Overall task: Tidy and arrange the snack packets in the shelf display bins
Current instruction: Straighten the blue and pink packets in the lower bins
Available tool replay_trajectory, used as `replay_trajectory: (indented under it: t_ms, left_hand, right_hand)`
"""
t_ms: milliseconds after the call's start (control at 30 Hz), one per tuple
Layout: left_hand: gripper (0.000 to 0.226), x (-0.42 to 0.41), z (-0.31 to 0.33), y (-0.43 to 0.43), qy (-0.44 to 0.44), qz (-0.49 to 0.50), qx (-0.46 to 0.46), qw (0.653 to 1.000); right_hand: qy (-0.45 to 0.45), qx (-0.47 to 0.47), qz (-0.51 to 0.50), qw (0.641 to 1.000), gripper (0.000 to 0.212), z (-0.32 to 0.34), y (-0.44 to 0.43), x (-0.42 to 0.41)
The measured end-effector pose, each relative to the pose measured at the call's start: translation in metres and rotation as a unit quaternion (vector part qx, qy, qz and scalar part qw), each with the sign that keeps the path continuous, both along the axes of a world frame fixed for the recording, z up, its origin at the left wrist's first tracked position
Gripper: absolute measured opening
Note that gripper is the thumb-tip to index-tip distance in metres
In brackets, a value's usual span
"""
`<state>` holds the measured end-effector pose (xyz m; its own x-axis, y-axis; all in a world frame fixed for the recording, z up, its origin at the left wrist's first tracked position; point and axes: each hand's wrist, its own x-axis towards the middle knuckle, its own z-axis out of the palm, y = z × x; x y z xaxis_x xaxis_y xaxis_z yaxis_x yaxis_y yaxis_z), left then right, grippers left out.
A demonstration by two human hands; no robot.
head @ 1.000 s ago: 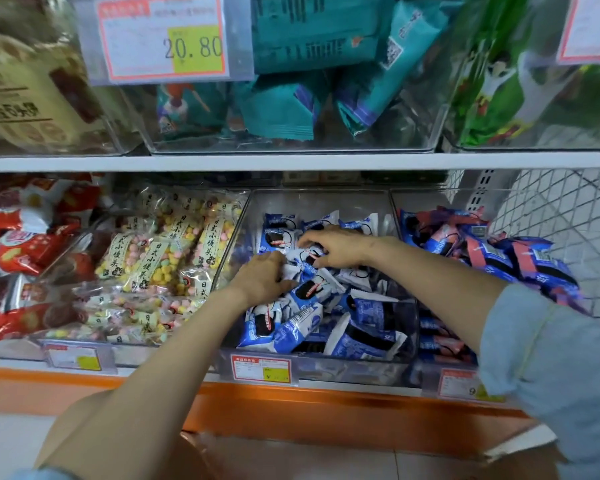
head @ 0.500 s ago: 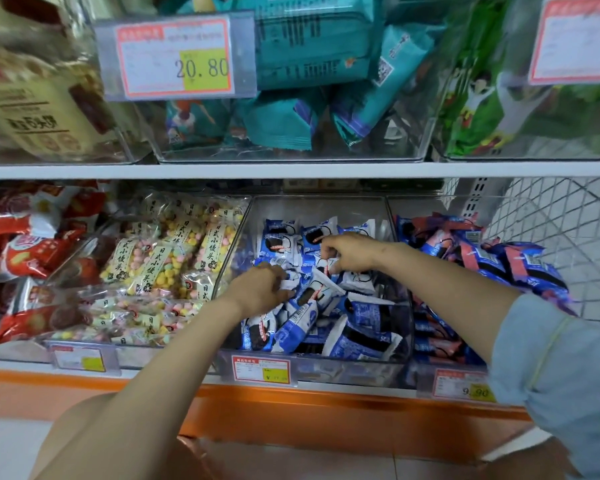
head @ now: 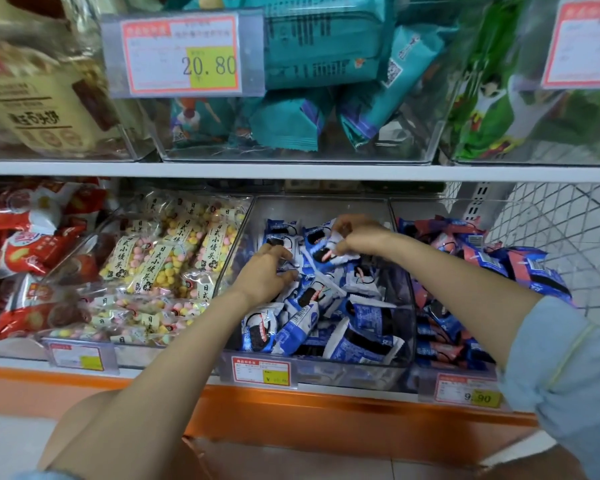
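The blue and white snack packets (head: 326,313) are piled in the middle clear bin (head: 343,374) on the lower shelf. One packet (head: 329,252) is pinched and lifted a little at the back of the bin by the right hand (head: 357,235). The left hand (head: 264,275) is laid on the pile just beside it, fingers bent down; it cannot be told if a packet is gripped. Bags of pastel balls (head: 160,258) are kept in the bin to the left, and blue and pink packets (head: 520,268) in the bin to the right. Teal packets (head: 319,46) are stacked on the shelf above.
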<state>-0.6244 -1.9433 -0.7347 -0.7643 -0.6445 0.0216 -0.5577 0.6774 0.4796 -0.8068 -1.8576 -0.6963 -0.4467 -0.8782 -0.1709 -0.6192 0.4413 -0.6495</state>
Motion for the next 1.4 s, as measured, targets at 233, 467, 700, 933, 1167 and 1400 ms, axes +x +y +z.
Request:
replay_trajectory:
  t_ms: [233,467,700,933,1167,1400]
  left_hand:
    - [0.038,-0.003,-0.007,-0.002,0.007,0.01,0.024,1.0]
    - [0.044,-0.015,-0.008,-0.002,0.016,-0.031,0.05,0.998]
    - [0.049,-0.028,-0.015,-0.002,0.005,-0.038,0.079,0.996]
    - [0.051,-0.031,-0.016,-0.01,0.013,-0.036,0.107,0.994]
    - [0.047,-0.03,-0.023,-0.012,0.015,-0.033,0.1,0.994]
    - [0.048,-0.031,-0.021,-0.015,0.002,-0.09,-0.032,0.995]
  right_hand:
    - [0.025,-0.049,-0.108,0.993,0.026,-0.006,-0.013,-0.002]
    - [0.013,-0.006,-0.104,0.995,0.015,-0.017,-0.023,-0.001]
    - [-0.004,0.027,-0.12,0.992,0.023,-0.017,-0.026,0.002]
    - [-0.069,-0.057,-0.161,0.983,0.015,-0.019,-0.029,-0.004]
    - [0.004,-0.041,-0.123,0.992,0.018,-0.022,-0.03,-0.003]
    - [0.201,0.002,0.032,0.979,0.039,-0.018,-0.025,-0.002]
